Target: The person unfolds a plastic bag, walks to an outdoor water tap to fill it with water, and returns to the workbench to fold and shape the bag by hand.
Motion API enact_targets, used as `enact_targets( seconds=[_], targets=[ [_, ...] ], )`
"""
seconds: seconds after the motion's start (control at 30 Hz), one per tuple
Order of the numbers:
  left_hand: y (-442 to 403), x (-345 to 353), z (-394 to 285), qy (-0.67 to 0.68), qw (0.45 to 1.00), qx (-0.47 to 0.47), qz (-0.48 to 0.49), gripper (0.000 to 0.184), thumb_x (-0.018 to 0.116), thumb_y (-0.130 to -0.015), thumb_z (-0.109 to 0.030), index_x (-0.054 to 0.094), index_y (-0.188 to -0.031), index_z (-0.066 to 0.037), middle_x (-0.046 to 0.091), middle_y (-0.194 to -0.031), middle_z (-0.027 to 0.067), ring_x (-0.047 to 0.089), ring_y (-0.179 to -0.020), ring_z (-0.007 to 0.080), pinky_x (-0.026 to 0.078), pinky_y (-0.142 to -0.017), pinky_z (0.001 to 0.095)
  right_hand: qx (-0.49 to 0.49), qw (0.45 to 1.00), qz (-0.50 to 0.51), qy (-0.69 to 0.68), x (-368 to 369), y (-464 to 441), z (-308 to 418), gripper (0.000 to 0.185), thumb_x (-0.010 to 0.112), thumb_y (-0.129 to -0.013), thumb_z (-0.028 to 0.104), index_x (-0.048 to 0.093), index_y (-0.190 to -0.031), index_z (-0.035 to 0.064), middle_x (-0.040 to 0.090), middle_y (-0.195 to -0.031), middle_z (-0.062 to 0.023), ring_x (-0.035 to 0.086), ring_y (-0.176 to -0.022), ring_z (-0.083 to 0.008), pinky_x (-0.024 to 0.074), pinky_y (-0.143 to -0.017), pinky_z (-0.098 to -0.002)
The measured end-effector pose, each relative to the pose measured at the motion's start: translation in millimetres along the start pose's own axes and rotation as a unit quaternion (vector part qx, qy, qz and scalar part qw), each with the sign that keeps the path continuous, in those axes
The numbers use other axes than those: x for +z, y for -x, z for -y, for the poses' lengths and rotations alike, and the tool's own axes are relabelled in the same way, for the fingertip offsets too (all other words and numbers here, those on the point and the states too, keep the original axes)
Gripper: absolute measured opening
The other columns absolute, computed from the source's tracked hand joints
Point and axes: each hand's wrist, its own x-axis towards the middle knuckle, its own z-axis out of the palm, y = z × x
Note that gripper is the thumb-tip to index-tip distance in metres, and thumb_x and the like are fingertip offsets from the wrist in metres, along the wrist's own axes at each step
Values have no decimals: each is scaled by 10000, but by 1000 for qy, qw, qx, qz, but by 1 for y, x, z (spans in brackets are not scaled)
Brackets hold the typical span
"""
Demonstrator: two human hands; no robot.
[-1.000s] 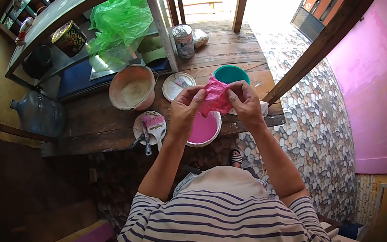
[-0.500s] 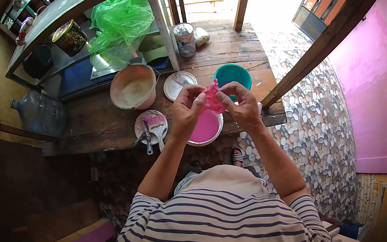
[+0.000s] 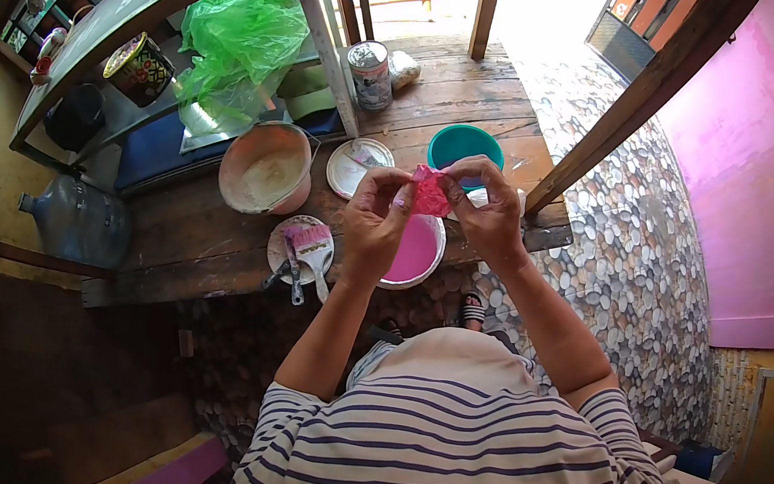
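A small crumpled pink plastic bag (image 3: 430, 193) is stretched between my two hands in the head view. My left hand (image 3: 376, 222) pinches its left edge between thumb and fingers. On the other side, my right hand (image 3: 486, 215) grips the bag's right edge the same way. Just below the hands is a white tub of pink paint (image 3: 414, 251). Behind my right hand stands a teal bucket (image 3: 468, 145), partly hidden. Two paintbrushes (image 3: 310, 248) with pink bristles rest on a round lid, left of my left forearm.
A wooden table (image 3: 477, 89) carries a pinkish bucket (image 3: 266, 172), a white lid (image 3: 356, 166) and a paint can (image 3: 370, 75). A glass cabinet with a green plastic bag (image 3: 241, 42) stands at left, near a water jug (image 3: 76, 221). A wooden post (image 3: 642, 100) rises at right.
The pink plastic bag has changed shape, its pointed top gone and its middle more spread and crumpled. Both hands stay in nearly the same place, with fingers slightly shifted.
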Motion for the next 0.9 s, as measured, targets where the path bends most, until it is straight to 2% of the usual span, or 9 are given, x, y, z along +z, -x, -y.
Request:
enact_targets(
  seconds=[0.23, 0.33, 0.53, 0.63, 0.73, 0.83, 0.9],
  targets=[
    [1, 4, -8, -4, 999, -45, -7, 174, 628, -957, -79, 593, -1120, -31, 599, -956, -2, 552, -851, 35, 460, -733, 180, -4, 1000, 2, -23, -3, 3, -5, 116, 714, -836, 2, 646, -927, 20, 655, -912, -66, 631, -892, -180, 485, -821, -299],
    [3, -2, -3, 1, 998, -60, 22, 150, 628, -957, -74, 614, -1099, -31, 594, -974, -5, 552, -856, 35, 459, -733, 182, 2, 1000, 5, -26, -2, 4, -5, 116, 720, -836, 17, 653, -930, 23, 659, -911, -68, 631, -896, -181, 485, -821, -303],
    [1, -1, 3, 27, 1000, 3, -5, 97, 624, -953, -49, 642, -1048, -38, 606, -987, 1, 559, -866, 45, 471, -753, 202, 19, 1000, 18, -5, 1, 4, 4, 141, 744, -829, 57, 671, -944, 25, 674, -901, -72, 634, -879, -192, 486, -813, -313],
    [1, -1, 1, 21, 1000, 18, 8, 124, 627, -947, -38, 627, -1070, -32, 600, -987, 6, 568, -892, 59, 477, -788, 216, 7, 1000, 27, 0, 2, 3, 4, 131, 748, -823, 50, 678, -930, 21, 677, -895, -78, 635, -869, -197, 487, -811, -312],
    [5, 2, -5, 41, 999, -19, -2, 172, 644, -932, -32, 606, -1099, -23, 582, -999, 13, 575, -923, 77, 477, -834, 227, -3, 1000, 19, -7, 4, 3, 6, 125, 748, -810, 28, 683, -916, 17, 678, -889, -82, 634, -865, -201, 490, -807, -315],
    [6, -3, -1, 18, 1000, -1, -5, 215, 664, -914, -31, 591, -1116, -19, 570, -1030, 28, 579, -945, 95, 479, -863, 240, -22, 1000, 13, 7, 5, 4, 7, 137, 747, -794, 7, 684, -915, 13, 674, -889, -87, 634, -860, -210, 494, -802, -319],
    [4, -6, 6, -13, 999, 42, 0, 218, 677, -904, -34, 593, -1104, -19, 560, -1086, 48, 586, -964, 105, 483, -872, 248, -23, 1000, 11, 4, 7, 5, 5, 141, 744, -789, -1, 684, -916, 14, 670, -886, -88, 632, -852, -218, 495, -797, -321]
  ],
)
